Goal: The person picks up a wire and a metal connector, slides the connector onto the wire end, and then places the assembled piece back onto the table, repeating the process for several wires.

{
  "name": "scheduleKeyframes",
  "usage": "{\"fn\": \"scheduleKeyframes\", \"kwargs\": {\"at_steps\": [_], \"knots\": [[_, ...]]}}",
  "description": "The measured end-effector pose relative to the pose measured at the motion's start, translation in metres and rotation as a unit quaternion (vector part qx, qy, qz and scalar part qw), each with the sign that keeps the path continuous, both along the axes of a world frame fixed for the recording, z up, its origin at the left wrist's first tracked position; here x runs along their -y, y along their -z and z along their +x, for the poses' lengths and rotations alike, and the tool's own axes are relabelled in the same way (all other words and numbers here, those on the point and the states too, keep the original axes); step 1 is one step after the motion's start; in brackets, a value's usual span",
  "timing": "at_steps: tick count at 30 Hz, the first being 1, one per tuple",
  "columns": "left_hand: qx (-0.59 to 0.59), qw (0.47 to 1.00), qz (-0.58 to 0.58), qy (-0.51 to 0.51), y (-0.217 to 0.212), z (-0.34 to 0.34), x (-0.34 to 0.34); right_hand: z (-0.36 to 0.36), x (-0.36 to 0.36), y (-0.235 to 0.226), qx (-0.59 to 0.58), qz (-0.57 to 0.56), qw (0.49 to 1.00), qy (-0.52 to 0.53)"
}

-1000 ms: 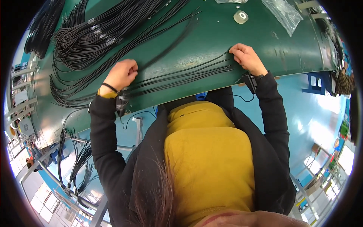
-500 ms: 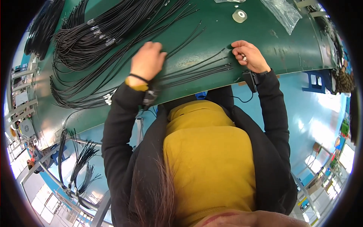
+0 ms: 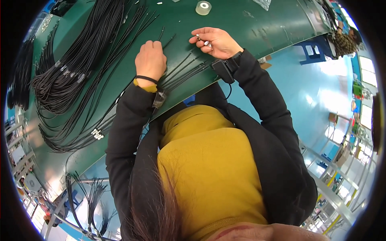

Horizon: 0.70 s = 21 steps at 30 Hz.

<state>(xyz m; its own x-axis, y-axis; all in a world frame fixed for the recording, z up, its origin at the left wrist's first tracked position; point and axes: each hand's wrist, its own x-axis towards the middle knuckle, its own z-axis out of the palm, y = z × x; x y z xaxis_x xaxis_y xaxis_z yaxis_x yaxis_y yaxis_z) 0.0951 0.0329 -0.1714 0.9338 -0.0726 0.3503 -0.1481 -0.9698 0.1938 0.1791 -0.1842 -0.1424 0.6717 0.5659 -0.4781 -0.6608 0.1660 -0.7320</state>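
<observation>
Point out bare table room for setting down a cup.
The widest bare patch of the green table lies right of the right hand, between the plastic bag and the near edge. A narrow one sits between the tape roll and that hand. Black cables crowd the left side, around the left hand.

Place: a factory workshop, as I view it remotely.
Green worktop (image 3: 265, 34): long, bearing several bundles of black cables (image 3: 86, 44).
Blue floor (image 3: 289, 94): broad and glossy.
Surroundings: I make out metal frames (image 3: 333, 203), windows (image 3: 368, 71) and another person (image 3: 345, 45) at far right.
</observation>
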Motion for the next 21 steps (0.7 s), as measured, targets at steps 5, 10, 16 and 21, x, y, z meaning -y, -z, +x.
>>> {"fn": "scheduleKeyframes", "kwargs": {"at_steps": [5, 10, 16, 21], "knots": [[-0.060, 0.969, -0.240, 0.009, -0.011, -0.005, 0.005, 0.002, -0.001, 0.003, 0.039, -0.015, 0.999, -0.011], [-0.048, 0.940, -0.333, 0.060, -0.021, -0.006, 0.011, 0.003, -0.007, 0.007, 0.053, 0.012, 0.997, -0.051], [-0.050, 0.948, -0.302, 0.080, -0.020, -0.008, 0.010, -0.004, -0.017, 0.002, 0.081, -0.017, 0.993, -0.081], [-0.041, 0.948, -0.303, 0.085, -0.022, -0.012, 0.012, -0.011, -0.022, -0.005, 0.126, -0.087, 0.985, -0.084]]}}
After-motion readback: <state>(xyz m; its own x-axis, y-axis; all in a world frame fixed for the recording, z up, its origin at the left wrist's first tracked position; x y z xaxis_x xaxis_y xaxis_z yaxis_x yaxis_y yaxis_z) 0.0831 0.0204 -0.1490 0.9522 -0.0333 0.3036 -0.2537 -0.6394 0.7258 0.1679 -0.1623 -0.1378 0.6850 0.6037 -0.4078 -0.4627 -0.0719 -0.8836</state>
